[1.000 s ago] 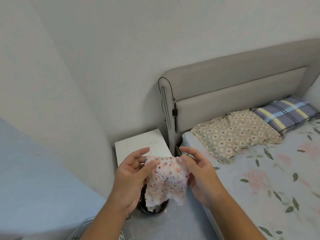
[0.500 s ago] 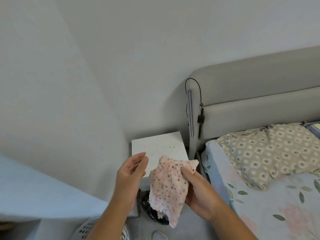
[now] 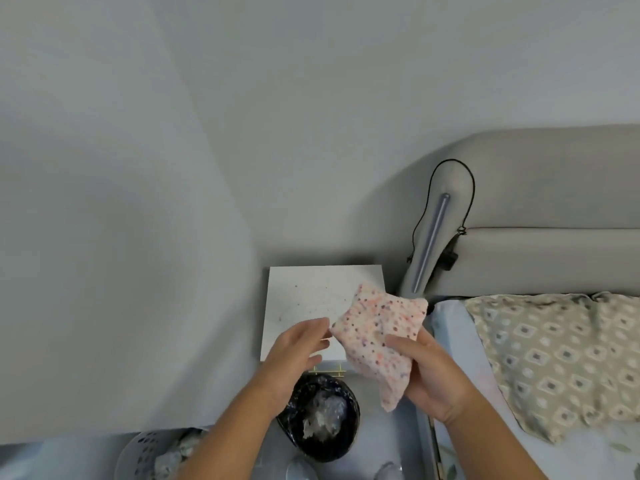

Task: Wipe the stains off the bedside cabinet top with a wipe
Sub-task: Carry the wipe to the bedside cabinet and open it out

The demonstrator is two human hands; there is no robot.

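The white bedside cabinet top (image 3: 304, 299) stands in the room corner beside the bed, dotted with small dark stains. A white wipe (image 3: 377, 334) with pink and dark spots hangs above the cabinet's front right part. My right hand (image 3: 426, 372) grips the wipe from below, thumb on top. My left hand (image 3: 298, 348) is just left of the wipe, fingers apart, fingertips at its left corner; I cannot tell whether they touch it. The wipe hides the cabinet's front right corner.
A black-lined bin (image 3: 322, 420) with crumpled waste sits on the floor below the cabinet. A white perforated basket (image 3: 145, 455) is at lower left. The bed with a patterned pillow (image 3: 561, 358) and grey headboard (image 3: 554, 188) fills the right. Walls close in behind and left.
The view has drawn closer to the cabinet and tilted down. My right hand has carried the wipe up over the cabinet's front right corner, while my left hand has let go of it.
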